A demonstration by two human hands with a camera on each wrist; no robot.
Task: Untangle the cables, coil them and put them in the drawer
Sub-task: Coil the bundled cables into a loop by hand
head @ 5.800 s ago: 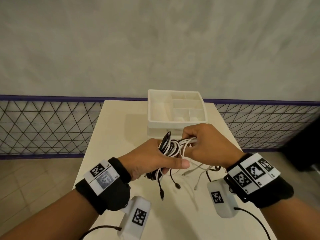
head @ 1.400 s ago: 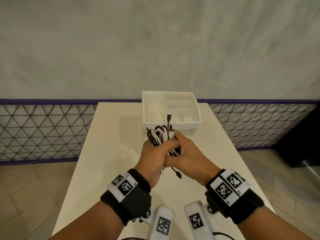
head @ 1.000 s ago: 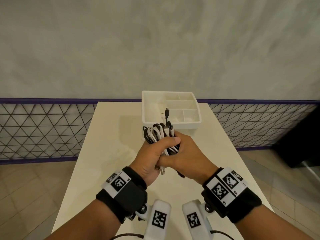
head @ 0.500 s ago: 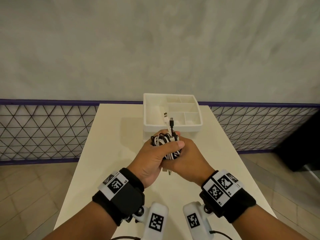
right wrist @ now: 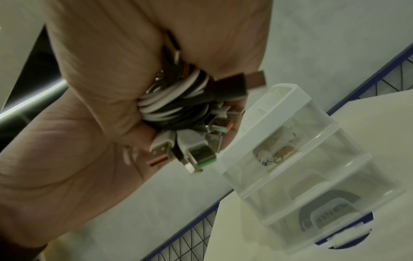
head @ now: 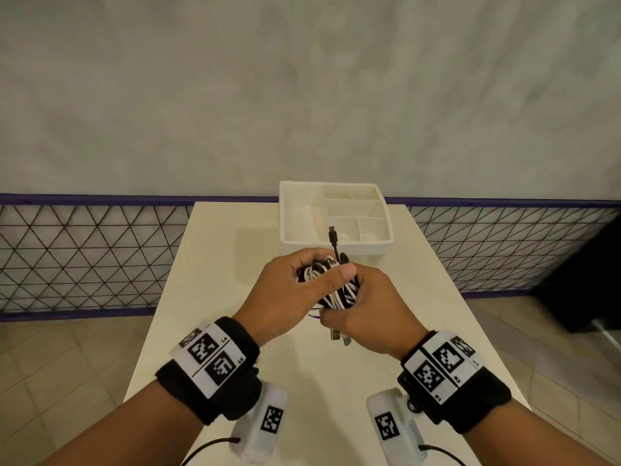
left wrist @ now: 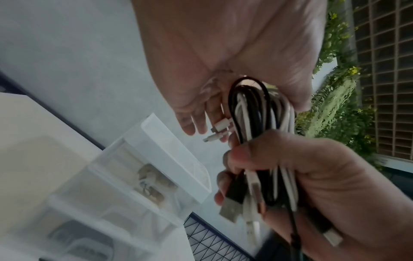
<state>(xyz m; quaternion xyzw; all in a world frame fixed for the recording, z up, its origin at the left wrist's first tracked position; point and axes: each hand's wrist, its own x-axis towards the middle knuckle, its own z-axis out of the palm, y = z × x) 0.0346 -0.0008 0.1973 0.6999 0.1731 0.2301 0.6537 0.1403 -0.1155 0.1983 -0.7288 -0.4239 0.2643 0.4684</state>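
Observation:
Both hands hold one compact bundle of black and white cables (head: 336, 290) above the cream table (head: 215, 297), just in front of the drawer unit (head: 336, 220). My left hand (head: 299, 284) wraps the bundle's upper part, thumb pressed across it. My right hand (head: 366, 307) grips the lower part from the right. One black plug end (head: 332, 234) sticks up towards the unit. In the left wrist view the coiled loops (left wrist: 252, 113) run from my left hand (left wrist: 223, 53) into the right fist (left wrist: 312, 176). USB plugs (right wrist: 196, 153) poke out below my right hand (right wrist: 100, 88).
The drawer unit has a white divided tray on top and clear drawers (right wrist: 312, 167) below, which look pushed in, with small items inside. It stands at the table's far edge by a grey wall. A wire mesh fence (head: 84, 257) runs along both sides, tiled floor below.
The dangling cable ends from several seconds ago are gathered into a tight bundle. In the last second the hands squeezed it smaller, and the white plug that stood up has dropped into the bundle.

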